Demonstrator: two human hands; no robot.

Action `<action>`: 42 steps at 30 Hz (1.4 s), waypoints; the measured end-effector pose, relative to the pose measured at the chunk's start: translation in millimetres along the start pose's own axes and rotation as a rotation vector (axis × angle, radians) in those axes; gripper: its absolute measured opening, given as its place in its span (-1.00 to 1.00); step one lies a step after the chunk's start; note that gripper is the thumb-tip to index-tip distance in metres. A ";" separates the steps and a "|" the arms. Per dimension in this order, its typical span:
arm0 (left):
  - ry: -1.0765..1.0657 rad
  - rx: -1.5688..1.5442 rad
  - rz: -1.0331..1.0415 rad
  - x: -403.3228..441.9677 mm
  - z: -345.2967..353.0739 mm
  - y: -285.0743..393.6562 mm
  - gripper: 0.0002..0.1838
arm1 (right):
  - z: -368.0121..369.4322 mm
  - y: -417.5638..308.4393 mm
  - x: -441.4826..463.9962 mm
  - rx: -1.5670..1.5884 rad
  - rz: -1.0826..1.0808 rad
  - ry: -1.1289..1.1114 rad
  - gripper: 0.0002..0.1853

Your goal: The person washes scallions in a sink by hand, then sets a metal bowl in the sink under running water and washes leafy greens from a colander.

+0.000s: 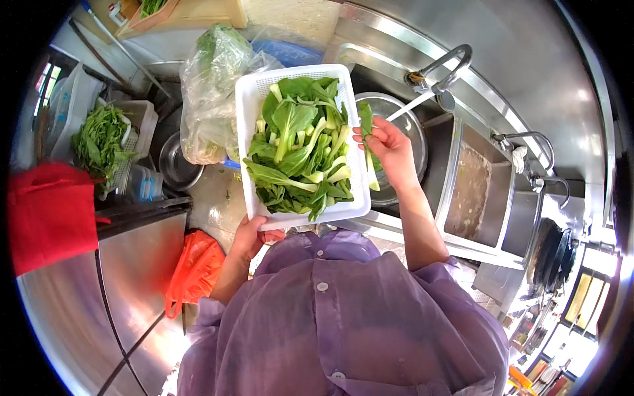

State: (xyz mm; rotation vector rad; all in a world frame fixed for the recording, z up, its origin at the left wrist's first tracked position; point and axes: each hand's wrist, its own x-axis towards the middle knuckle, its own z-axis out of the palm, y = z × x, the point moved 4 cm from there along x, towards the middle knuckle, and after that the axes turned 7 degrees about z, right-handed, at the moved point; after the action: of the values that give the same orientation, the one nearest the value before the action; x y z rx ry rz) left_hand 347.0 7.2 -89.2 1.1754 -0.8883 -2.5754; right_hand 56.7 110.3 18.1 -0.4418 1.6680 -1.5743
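Note:
A white plastic basket [360,191] heaped with bok choy [297,145] is held up in front of my body. My left hand [251,236] grips its near left corner, with the thumb over the rim. Just beyond the basket's right side, my right hand [391,146] pinches a single bok choy leaf [366,119], whose pale stem hangs down. Below that hand stands a round metal basin [415,129] in the sink, partly hidden by the hand and basket. Water runs from a curved faucet [456,63] toward the basin.
A second sink [472,191] lies to the right. Behind the basket sits a clear plastic bag of greens [211,86]. On the left are another basket of leafy greens [102,142], a metal bowl [178,165], an orange bag [195,267] and a red cloth [53,214].

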 end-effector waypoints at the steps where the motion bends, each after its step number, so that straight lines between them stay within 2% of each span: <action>1: 0.035 0.014 0.005 -1.5 0.8 1.0 -0.62 | -1.6 -0.4 -3.3 -0.031 -0.016 0.031 -0.63; 3: 0.082 0.050 -0.003 0.4 -4.3 -1.8 -0.63 | -6.9 -1.5 -9.4 -0.047 -0.078 0.104 -0.61; 6: 0.095 0.079 0.005 -2.8 0.8 2.0 -0.68 | -10.2 -18.4 -27.2 -0.411 -0.245 0.289 -0.56; 12: 0.088 0.071 -0.088 9.2 -25.0 0.8 -0.66 | -28.4 -20.8 -69.1 -0.468 -0.341 0.495 -0.36; 16: -0.020 0.235 -0.122 17.2 -38.8 13.8 -0.71 | -32.4 -3.3 -107.7 -0.468 -0.365 0.707 -0.28; 17: -0.010 0.290 -0.110 15.2 -31.9 19.6 -0.72 | -30.0 4.6 -118.1 -0.442 -0.364 0.763 -0.32; 18: -0.099 0.288 -0.169 21.8 -41.6 19.3 -0.72 | -31.7 28.8 -125.8 -0.427 -0.373 0.827 -0.35; 19: -0.097 0.361 -0.231 23.1 -37.5 24.4 -0.69 | -27.0 34.4 -141.2 -0.442 -0.240 0.873 -0.44; 20: -0.100 0.433 -0.294 24.1 -33.0 28.8 -0.66 | -25.2 60.5 -145.3 -0.475 -0.320 0.925 -0.59; 21: -0.208 0.543 -0.272 27.7 -30.4 34.7 -0.73 | -15.9 59.6 -164.7 -0.482 -0.290 0.975 -0.70; 23: -0.370 0.847 -0.138 33.2 -24.3 48.0 -0.73 | 0.6 81.1 -192.1 -0.468 -0.159 1.045 -0.77; 27: -0.343 0.906 -0.237 56.1 -21.0 53.3 -0.75 | 22.9 130.3 -254.7 -0.551 -0.128 1.314 -0.86; 29: -0.322 0.931 -0.280 65.8 -18.0 50.6 -0.75 | 29.0 152.7 -287.7 -0.841 0.043 1.405 -0.89; 32: -0.315 0.998 -0.321 77.2 -15.5 43.1 -0.76 | 36.2 203.9 -347.7 -0.647 0.478 1.531 -0.90; 34: -0.304 1.026 -0.338 82.3 -12.9 41.0 -0.77 | 49.8 254.5 -410.9 -0.256 0.636 1.678 -0.84; 35: -0.302 1.039 -0.346 84.9 -11.3 38.8 -0.77 | 63.4 273.8 -454.2 -0.213 0.888 1.683 -0.80; 36: -0.298 1.050 -0.355 86.6 -10.8 37.6 -0.77 | 85.5 313.1 -506.4 0.348 0.943 1.750 -0.74; 37: -0.293 1.057 -0.357 88.2 -9.5 36.5 -0.78 | 110.0 298.6 -558.2 0.221 0.913 1.960 -0.73; 38: -0.295 1.069 -0.363 89.9 -8.3 35.2 -0.78 | 139.5 333.8 -622.4 -0.084 1.172 2.084 -0.72; 39: -0.288 1.076 -0.370 91.8 -8.5 34.2 -0.78 | 172.3 324.1 -677.7 0.141 1.192 2.316 -0.60; 40: -0.287 1.088 -0.376 92.3 -8.7 33.9 -0.78 | 199.1 308.1 -724.2 0.003 1.604 2.339 -0.59; 41: -0.277 1.087 -0.382 93.8 -8.4 34.4 -0.78 | 227.0 297.6 -762.1 0.170 1.663 2.753 -0.60; 42: -0.274 1.089 -0.389 94.5 -8.3 32.6 -0.79 | 231.9 283.6 -775.0 0.041 2.014 2.516 -0.62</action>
State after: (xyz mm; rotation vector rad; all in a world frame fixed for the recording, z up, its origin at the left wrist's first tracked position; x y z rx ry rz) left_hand 286.7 -59.3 -134.1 1.2681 -2.5379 -2.5407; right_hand 789.1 555.3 -1.9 -2.6187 -1.0984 -0.3635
